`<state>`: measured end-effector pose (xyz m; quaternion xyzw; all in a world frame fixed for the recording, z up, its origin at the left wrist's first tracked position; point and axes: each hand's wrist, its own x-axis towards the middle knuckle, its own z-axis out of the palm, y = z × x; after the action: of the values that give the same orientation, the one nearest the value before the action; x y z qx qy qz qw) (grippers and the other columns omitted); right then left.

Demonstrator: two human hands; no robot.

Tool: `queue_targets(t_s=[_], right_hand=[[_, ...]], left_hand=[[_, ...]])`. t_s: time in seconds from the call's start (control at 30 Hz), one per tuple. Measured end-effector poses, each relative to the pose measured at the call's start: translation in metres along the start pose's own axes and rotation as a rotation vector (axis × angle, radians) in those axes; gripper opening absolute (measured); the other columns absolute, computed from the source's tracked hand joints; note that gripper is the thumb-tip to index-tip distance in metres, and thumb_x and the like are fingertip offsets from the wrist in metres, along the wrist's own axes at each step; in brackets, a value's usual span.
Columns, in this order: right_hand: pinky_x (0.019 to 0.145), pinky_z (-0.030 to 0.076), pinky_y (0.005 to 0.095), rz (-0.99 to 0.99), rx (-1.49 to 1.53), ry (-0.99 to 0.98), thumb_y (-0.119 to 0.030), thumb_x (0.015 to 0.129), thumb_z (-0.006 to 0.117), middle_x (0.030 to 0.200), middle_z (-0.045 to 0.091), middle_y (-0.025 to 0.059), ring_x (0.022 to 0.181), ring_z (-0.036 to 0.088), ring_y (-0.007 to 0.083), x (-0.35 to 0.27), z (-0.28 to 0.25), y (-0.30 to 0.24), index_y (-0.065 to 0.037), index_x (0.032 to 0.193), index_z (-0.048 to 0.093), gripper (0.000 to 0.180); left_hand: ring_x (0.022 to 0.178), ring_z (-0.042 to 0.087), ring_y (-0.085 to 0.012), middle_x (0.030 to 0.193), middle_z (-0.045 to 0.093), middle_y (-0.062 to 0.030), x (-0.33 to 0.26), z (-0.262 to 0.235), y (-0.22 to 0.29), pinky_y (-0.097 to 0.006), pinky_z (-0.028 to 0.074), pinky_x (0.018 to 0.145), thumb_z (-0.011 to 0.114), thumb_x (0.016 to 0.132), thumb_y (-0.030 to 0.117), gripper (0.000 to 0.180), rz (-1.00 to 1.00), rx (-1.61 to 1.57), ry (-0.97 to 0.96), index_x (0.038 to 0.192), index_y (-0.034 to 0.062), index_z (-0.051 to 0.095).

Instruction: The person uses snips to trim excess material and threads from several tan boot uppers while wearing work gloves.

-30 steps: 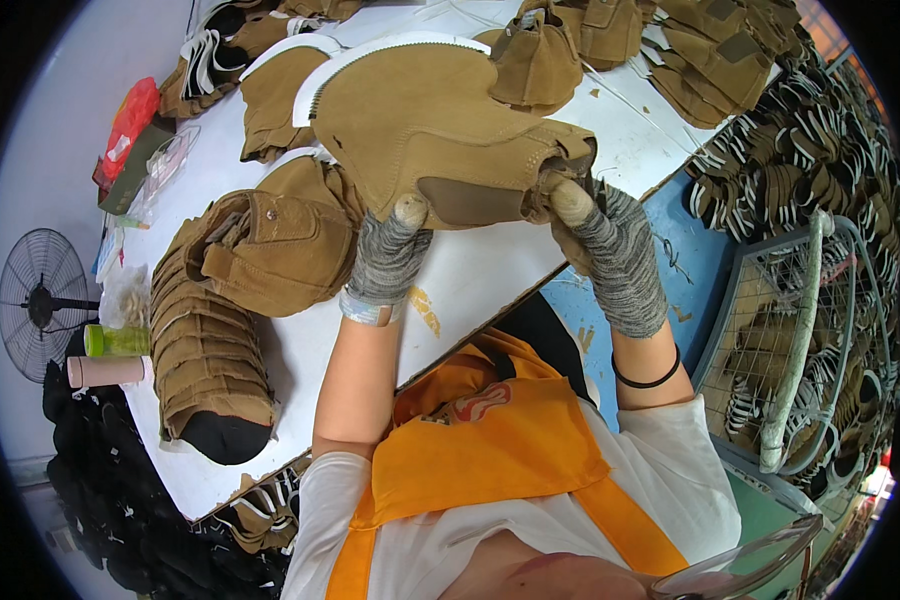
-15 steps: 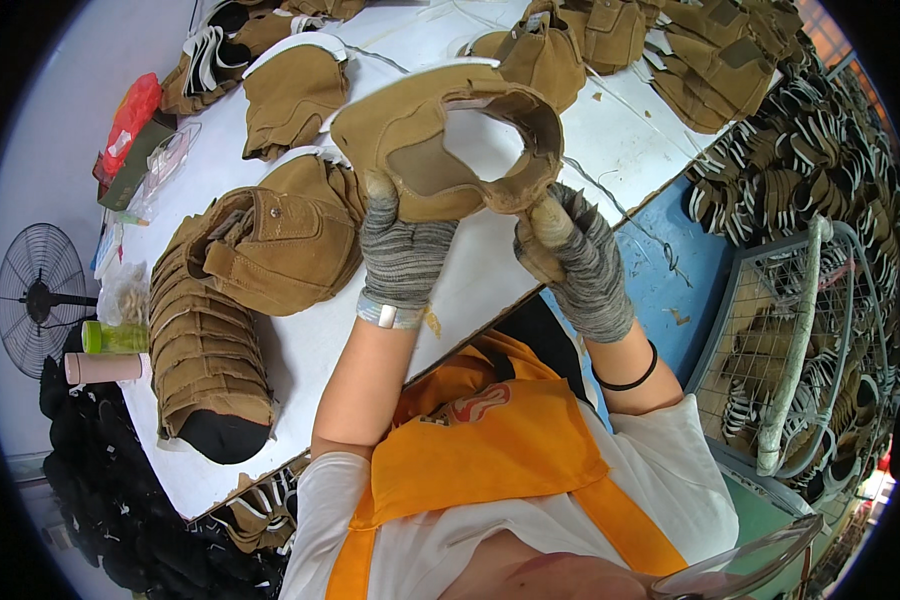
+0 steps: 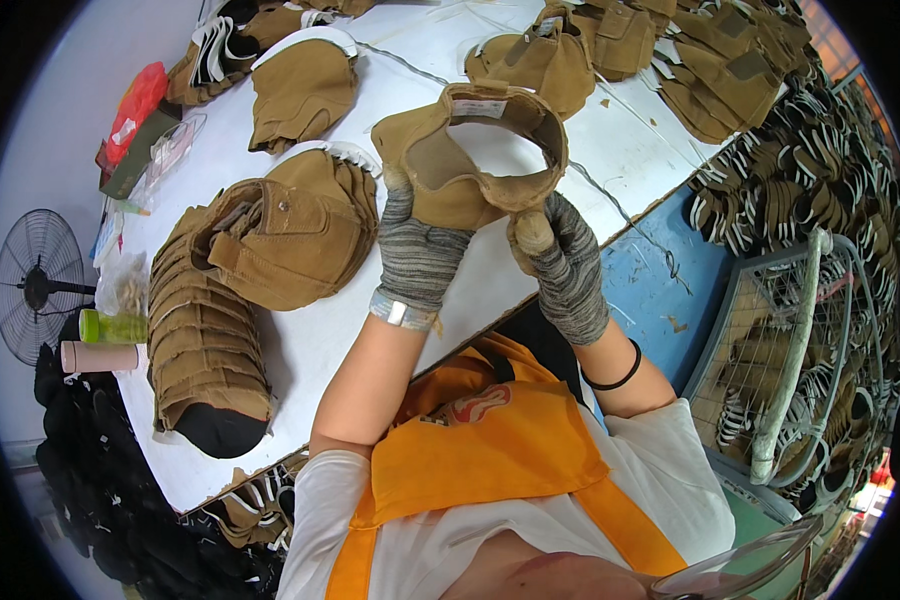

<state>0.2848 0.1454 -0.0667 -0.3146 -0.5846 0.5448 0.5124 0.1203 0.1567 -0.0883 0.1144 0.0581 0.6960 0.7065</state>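
A brown shoe upper is held up in front of me, its round collar opening facing me and a small white label inside. My left hand, in a grey knit fingerless glove, grips its left lower side, thumb on the outside. Gloved the same way, my right hand pinches the collar's lower right edge. Left of my left hand, a stack of brown uppers rests on the white table, one with a metal snap on top. Beside it lies a long row of nested brown pieces with a black end.
More uppers lie at the table's far side, including a stack at far right. A wire cart full of uppers stands right. At left are a fan, a green-lidded jar, a pink cup and a red bag.
The upper has turned in my hands, so its white front edge no longer shows and the inside of its collar faces me more. Both hands keep their hold.
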Motion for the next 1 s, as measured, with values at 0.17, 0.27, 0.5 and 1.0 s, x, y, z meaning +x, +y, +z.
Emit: queue_targets(t_s=[0.17, 0.27, 0.5, 1.0], right_hand=[[0.054, 0.036, 0.0194, 0.019, -0.004, 0.044, -0.041, 0.085, 0.064, 0.075, 0.055, -0.0025, 0.060, 0.045, 0.0054, 0.007, 0.002, 0.003, -0.006, 0.096, 0.059, 0.037], [0.053, 0.035, 0.0195, 0.004, -0.002, 0.062, -0.043, 0.086, 0.064, 0.073, 0.054, -0.0030, 0.059, 0.043, 0.0051, 0.011, -0.001, 0.013, -0.006, 0.093, 0.059, 0.037], [0.051, 0.033, 0.0188, 0.007, 0.014, 0.091, -0.044, 0.086, 0.063, 0.071, 0.053, -0.0028, 0.057, 0.042, 0.0043, 0.014, 0.000, 0.015, -0.006, 0.093, 0.058, 0.039], [0.069, 0.048, 0.0277, -0.090, -0.244, 0.008, -0.032, 0.090, 0.062, 0.083, 0.066, 0.0081, 0.073, 0.059, 0.0147, 0.007, 0.003, 0.001, 0.000, 0.101, 0.063, 0.034]], left_hand=[[0.123, 0.043, -0.0318, 0.135, 0.044, -0.0141, 0.001, -0.002, 0.000, -0.050, 0.032, 0.107, 0.046, 0.091, 0.053, 0.064, 0.027, 0.064, 0.075, 0.137, 0.0098, 0.037], [0.123, 0.043, -0.0316, 0.134, 0.044, -0.0140, 0.002, -0.005, 0.001, -0.050, 0.032, 0.107, 0.047, 0.091, 0.053, 0.064, 0.027, 0.070, 0.083, 0.136, 0.0088, 0.037], [0.122, 0.044, -0.0310, 0.132, 0.045, -0.0141, 0.001, -0.006, -0.001, -0.049, 0.034, 0.106, 0.048, 0.091, 0.050, 0.062, 0.029, 0.052, 0.129, 0.135, 0.0079, 0.038], [0.126, 0.040, -0.0305, 0.138, 0.040, -0.0132, 0.003, -0.004, 0.000, -0.048, 0.030, 0.108, 0.041, 0.093, 0.054, 0.063, 0.022, 0.026, 0.082, 0.138, 0.0111, 0.035]])
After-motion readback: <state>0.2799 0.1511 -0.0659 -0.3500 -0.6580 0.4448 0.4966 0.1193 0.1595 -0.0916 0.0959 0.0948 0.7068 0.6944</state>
